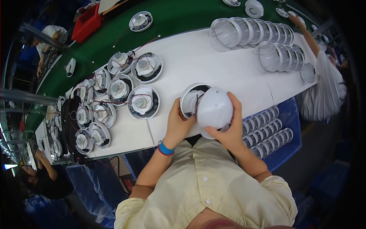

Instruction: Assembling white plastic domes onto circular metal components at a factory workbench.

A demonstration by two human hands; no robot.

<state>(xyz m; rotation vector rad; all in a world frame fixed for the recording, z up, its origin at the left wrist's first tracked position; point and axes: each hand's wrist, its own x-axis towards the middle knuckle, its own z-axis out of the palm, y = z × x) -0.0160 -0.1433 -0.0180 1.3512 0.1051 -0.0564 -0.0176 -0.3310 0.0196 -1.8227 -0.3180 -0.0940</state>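
Observation:
Close to my body, at the white table's near edge, my left hand grips a round white housing with a dark inner part. Red and dark wires run out of it. Fingers of my right hand wrap around a smooth white domed cover, tilted beside the housing and overlapping its right side. The cover hides part of the housing and the left fingertips. To the left lie several open white housings, the nearest being a wired unit with a pale round part in its middle.
Rows of nested white cups lie at the table's far right. A blue bin with more white rings stands below the right edge. Behind runs a green conveyor with a red tray. Other people work at both sides; one hand reaches in.

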